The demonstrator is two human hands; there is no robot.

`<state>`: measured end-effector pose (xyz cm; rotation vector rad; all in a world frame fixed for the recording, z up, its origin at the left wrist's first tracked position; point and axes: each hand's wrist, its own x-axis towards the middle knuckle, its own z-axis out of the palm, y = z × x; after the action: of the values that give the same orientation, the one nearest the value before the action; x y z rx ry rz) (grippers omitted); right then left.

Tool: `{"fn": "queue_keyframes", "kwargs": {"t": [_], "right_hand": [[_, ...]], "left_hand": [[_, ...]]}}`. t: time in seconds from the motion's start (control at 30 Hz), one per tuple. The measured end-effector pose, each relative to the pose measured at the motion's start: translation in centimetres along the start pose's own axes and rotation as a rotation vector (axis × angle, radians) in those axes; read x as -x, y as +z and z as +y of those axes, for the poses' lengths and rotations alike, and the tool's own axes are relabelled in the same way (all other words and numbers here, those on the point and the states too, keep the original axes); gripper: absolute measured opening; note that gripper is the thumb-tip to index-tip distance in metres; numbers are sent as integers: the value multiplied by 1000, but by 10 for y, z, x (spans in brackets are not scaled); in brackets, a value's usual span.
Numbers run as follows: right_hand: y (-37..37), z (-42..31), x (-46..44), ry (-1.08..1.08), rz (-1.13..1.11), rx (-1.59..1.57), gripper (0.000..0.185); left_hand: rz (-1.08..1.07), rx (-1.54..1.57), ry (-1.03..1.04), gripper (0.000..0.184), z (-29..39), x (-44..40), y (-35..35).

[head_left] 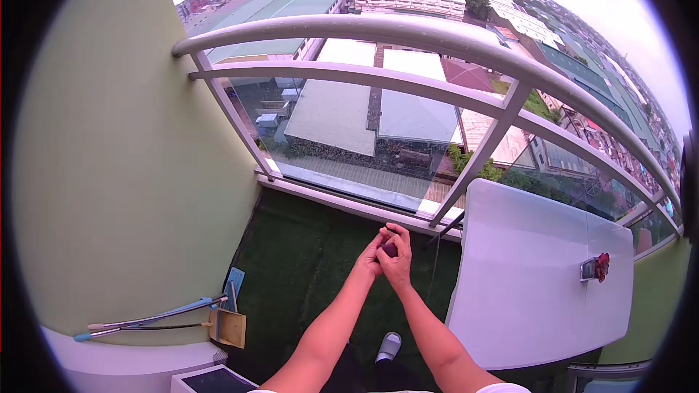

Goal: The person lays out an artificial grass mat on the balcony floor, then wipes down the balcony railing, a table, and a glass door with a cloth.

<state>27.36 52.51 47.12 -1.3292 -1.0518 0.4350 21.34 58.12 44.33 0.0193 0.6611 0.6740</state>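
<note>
Both arms reach forward over the dark green floor covering, with the hands together near the middle of the head view. A small dark, roundish object (389, 249) sits between the palms. My left hand (370, 256) is cupped around its left side, fingers curled. My right hand (397, 260) wraps it from the right, with bent fingers over it. The fingers of the two hands touch at the top. The object is partly covered, and its exact kind cannot be made out.
A white table (539, 284) on the right bears a small glass with a red flower (602, 267). Ahead runs a metal railing (349, 27) with glass panels, buildings beyond. A dustpan (229, 327) and long handles lie at the lower left by the green wall (116, 153).
</note>
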Motion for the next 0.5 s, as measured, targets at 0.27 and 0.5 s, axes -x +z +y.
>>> {"fn": "queue_keyframes", "kwargs": {"t": [0.27,0.5], "right_hand": [[108,4,-20,700,255,-840,24],[260,86,-57,-37,-1126,-835,16]], "left_hand": [[523,-538,1027,30,73,12,-12],[315,-1754,1889,14,200,108,-26]]}}
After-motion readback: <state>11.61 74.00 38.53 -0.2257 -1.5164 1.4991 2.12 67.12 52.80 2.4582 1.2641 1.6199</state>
